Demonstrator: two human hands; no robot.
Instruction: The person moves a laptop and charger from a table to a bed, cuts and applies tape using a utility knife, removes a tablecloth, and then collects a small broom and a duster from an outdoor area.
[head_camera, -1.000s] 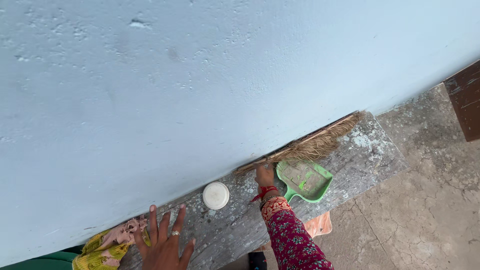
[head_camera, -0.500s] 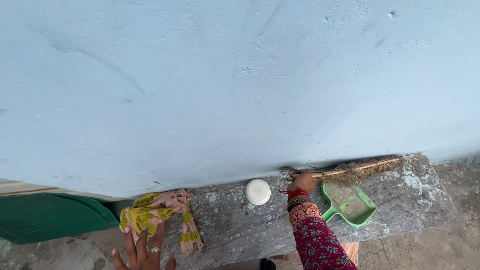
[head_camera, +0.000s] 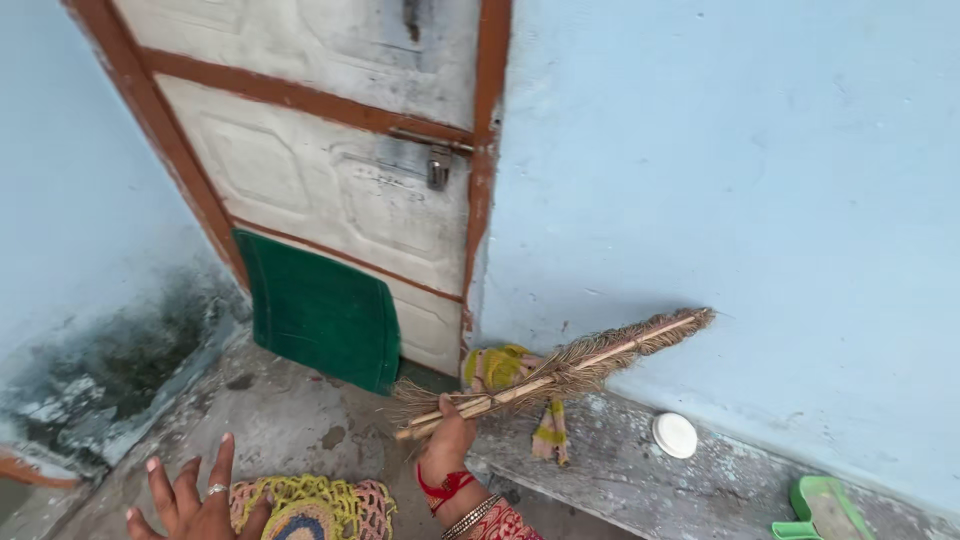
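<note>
A pale blue wall (head_camera: 720, 150) meets a white panelled door (head_camera: 330, 150) over cracked concrete floor (head_camera: 280, 420).

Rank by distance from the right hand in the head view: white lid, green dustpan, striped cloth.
From the right hand:
1. Striped cloth, just right of it on the bench.
2. White lid, farther right, near the wall.
3. Green dustpan, far right, at the frame's bottom edge.

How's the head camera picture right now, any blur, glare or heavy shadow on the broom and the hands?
Head view: soft, even daylight, no glare; the broom in the right hand casts only a faint shadow on the blue wall; slight motion softness throughout; the left hand is cut off by the bottom edge.
</note>
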